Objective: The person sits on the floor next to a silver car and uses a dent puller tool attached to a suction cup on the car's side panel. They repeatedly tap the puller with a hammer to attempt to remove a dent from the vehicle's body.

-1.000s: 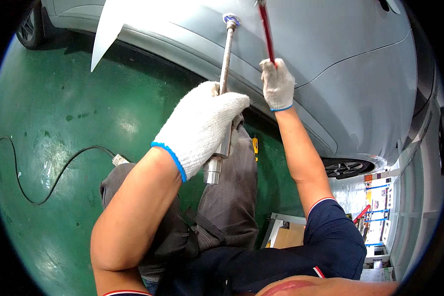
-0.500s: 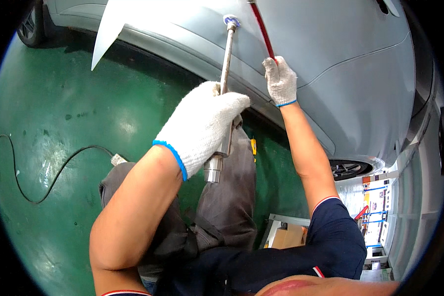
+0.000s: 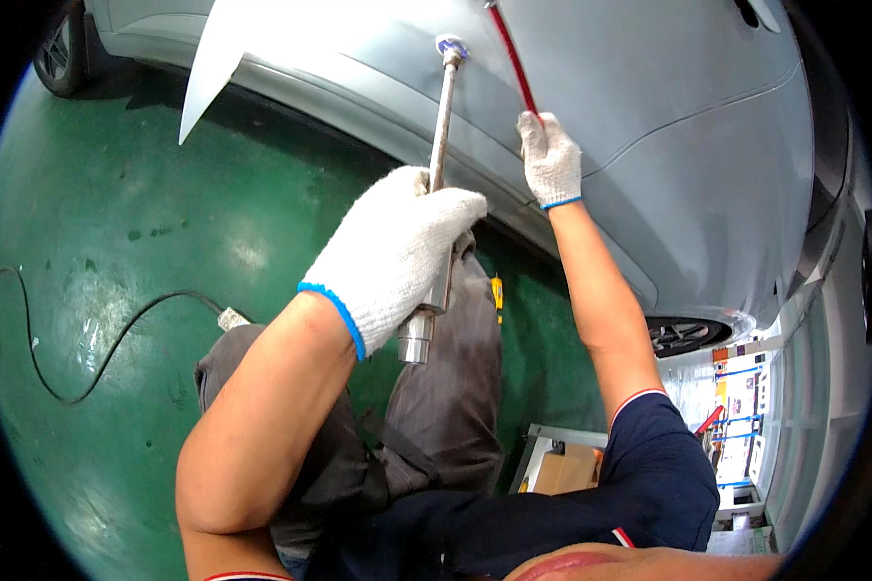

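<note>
My left hand (image 3: 388, 247), in a white knit glove with a blue cuff, is wrapped round the weight of a metal slide hammer (image 3: 444, 121). The hammer's shaft runs up to a round blue-and-white pull tab (image 3: 451, 46) against the silver-grey car door (image 3: 639, 87). Below my fist the tool's thick steel end (image 3: 417, 341) sticks out. My right hand (image 3: 552, 160), gloved the same way, is closed round the lower end of a slim red rod (image 3: 513, 58). That rod slants up along the door, and its far metal end is cut off by the top edge.
A white pointed panel (image 3: 208, 73) juts out at the upper left. On the green floor (image 3: 165, 194) lie a black cable (image 3: 116, 349) with a pale connector (image 3: 231, 318) and a yellow tool (image 3: 497, 295). An open box (image 3: 562, 465) with cardboard inside stands by my right side.
</note>
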Demonstrator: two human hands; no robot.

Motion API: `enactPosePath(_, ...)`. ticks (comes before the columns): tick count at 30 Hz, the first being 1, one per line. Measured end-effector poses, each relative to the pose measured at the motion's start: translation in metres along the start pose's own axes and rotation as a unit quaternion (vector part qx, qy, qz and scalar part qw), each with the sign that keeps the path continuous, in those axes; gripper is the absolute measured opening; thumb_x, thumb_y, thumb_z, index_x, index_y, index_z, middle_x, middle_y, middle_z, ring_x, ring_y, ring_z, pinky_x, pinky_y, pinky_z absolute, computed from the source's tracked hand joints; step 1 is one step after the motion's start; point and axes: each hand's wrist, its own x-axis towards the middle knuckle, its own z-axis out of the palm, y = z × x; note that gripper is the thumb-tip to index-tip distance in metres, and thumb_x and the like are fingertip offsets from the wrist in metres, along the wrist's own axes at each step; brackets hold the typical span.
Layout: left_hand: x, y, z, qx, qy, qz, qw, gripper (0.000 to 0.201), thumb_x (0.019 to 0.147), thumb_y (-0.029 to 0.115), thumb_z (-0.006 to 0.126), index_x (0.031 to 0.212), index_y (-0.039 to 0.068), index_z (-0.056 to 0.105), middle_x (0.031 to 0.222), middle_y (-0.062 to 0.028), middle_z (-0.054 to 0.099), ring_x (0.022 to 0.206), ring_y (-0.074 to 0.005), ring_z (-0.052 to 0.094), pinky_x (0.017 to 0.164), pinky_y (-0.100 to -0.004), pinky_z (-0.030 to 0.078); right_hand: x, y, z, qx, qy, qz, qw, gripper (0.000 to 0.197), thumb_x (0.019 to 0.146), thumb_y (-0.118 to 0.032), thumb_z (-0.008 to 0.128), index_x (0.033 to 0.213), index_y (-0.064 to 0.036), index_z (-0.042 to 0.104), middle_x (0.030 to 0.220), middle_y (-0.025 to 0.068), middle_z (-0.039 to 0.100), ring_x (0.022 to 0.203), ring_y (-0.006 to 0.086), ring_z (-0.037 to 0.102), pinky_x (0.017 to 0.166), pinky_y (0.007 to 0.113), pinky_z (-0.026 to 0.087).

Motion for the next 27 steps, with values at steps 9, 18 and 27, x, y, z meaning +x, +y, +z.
enactPosePath(9, 0.002, -0.002, 0.001, -0.011, -0.004, 0.008, 1.000, 0.022, 0.096, 0.025, 0.071, 0.100, 0.006, 0.061, 0.076, -0.0026, 0.060, 0.057, -0.0126, 0.058, 0.049, -0.0286, 0.048, -0.003, 0.000, -0.007, 0.053, 0.027, 0.006, 0.998, 0.063, 0.102, -0.071, 0.050, 0.106, -0.0113, 0.068, 0.081, 0.0226, 0.070, 0.086, 0.0478, 0.070, 0.077, 0.054, 0.055)
enactPosePath(18, 0.001, -0.001, 0.000, -0.023, -0.011, 0.007, 1.000, 0.022, 0.096, 0.025, 0.071, 0.101, 0.005, 0.061, 0.077, -0.0033, 0.060, 0.057, -0.0130, 0.058, 0.049, -0.0289, 0.048, -0.015, -0.002, -0.004, 0.039, 0.032, -0.026, 0.998, 0.055, 0.106, -0.063, 0.051, 0.102, -0.0107, 0.067, 0.076, 0.0173, 0.069, 0.076, 0.0425, 0.071, 0.070, 0.052, 0.055)
enactPosePath(27, -0.005, 0.006, 0.001, -0.028, -0.011, -0.002, 1.000, 0.022, 0.096, 0.024, 0.070, 0.100, 0.005, 0.059, 0.077, -0.0040, 0.060, 0.058, -0.0129, 0.058, 0.050, -0.0297, 0.049, -0.032, 0.010, 0.007, 0.054, 0.081, -0.063, 0.993, 0.054, 0.107, -0.060, 0.053, 0.096, -0.0088, 0.065, 0.072, 0.0163, 0.064, 0.069, 0.0356, 0.069, 0.066, 0.042, 0.055)
